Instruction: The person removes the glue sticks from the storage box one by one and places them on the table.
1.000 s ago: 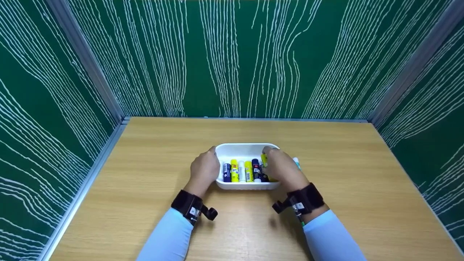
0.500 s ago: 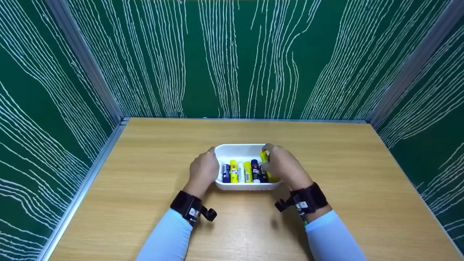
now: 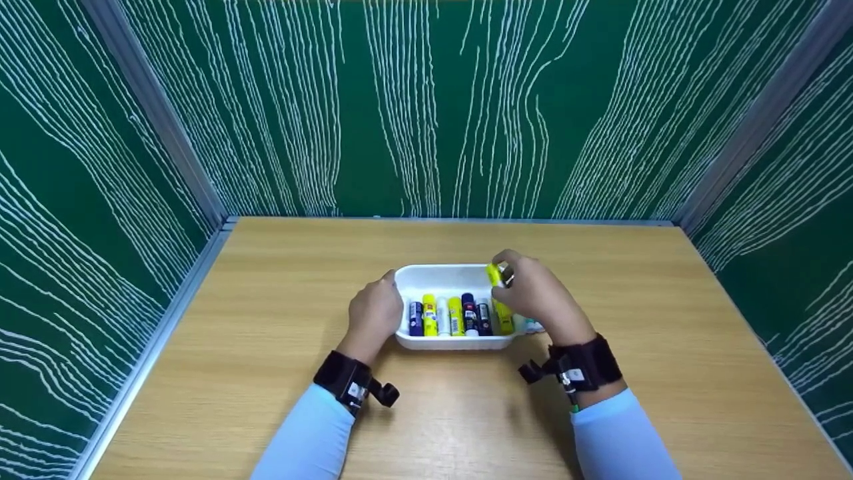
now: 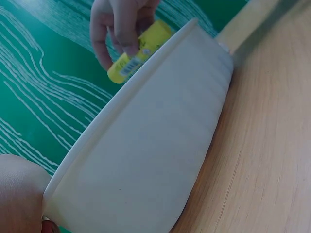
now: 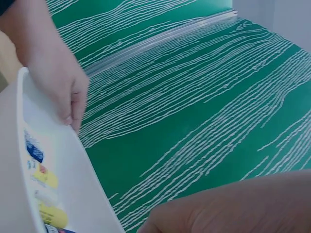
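Note:
In the head view a white plastic tray [image 3: 445, 343] stands on the table. Its left end is gripped at the rim by my left hand [image 3: 376, 307]. My right hand [image 3: 534, 290] is over the tray's right end and pinches a yellow glue stick [image 3: 494, 274] between thumb and fingers. The left wrist view shows this yellow glue stick [image 4: 141, 51] tilted above the rim. Inside the tray lies a row of glue sticks: dark blue [image 3: 416, 319], yellow [image 3: 430, 315], white [image 3: 444, 317] and more, with a yellow one [image 3: 504, 320] rightmost, partly behind my right hand.
A small white and teal item [image 3: 534, 326] lies just right of the tray, mostly hidden by my right hand. The wooden table [image 3: 300, 260] meets green walls [image 3: 360, 133] with white wavy lines at the back and sides.
My right hand has lifted the yellow glue stick and moved slightly right and away from me, uncovering the sticks at the tray's right end. My left hand keeps its hold.

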`<control>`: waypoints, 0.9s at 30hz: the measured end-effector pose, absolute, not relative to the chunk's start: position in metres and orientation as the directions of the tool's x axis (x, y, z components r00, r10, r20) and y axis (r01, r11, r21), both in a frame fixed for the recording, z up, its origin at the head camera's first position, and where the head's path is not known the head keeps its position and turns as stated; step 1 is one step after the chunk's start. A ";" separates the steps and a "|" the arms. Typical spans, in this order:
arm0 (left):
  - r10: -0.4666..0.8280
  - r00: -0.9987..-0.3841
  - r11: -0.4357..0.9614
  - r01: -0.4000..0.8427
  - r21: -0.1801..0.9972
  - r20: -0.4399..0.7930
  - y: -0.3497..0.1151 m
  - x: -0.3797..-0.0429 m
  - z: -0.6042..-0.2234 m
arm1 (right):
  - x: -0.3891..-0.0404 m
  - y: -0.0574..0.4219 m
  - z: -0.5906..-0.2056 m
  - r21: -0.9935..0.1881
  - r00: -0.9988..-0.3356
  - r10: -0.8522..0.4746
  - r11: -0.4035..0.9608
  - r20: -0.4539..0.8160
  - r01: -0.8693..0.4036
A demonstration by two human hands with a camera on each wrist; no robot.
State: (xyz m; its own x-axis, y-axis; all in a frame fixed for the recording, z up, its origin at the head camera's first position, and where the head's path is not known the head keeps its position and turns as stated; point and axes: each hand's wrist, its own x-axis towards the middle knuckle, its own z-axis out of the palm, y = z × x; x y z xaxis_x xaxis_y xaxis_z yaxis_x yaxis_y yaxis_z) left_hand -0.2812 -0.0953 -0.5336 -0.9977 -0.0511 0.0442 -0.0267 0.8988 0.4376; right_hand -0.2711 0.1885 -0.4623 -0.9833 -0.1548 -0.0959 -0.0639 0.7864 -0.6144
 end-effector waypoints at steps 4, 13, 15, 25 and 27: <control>-0.038 -0.996 0.910 0.000 0.415 0.084 -0.096 -0.281 -0.536 | -0.270 0.196 -0.457 -0.632 -0.984 -0.164 0.770 -0.069 -0.084; -0.032 -0.995 0.904 0.010 0.427 0.091 -0.095 -0.281 -0.536 | -0.270 0.214 -0.447 -0.662 -0.985 -0.156 0.746 -0.072 -0.070; -0.034 -0.996 0.905 0.005 0.426 0.083 -0.095 -0.280 -0.536 | -0.270 0.217 -0.445 -0.661 -0.986 -0.150 0.748 -0.073 -0.065; -0.041 -0.997 0.901 -0.009 0.433 0.065 -0.095 -0.281 -0.536 | -0.272 0.234 -0.441 -0.668 -0.991 -0.113 0.743 -0.078 -0.032; -0.041 -0.997 0.901 -0.010 0.433 0.062 -0.095 -0.281 -0.535 | -0.273 0.238 -0.441 -0.673 -0.990 -0.105 0.739 -0.089 -0.017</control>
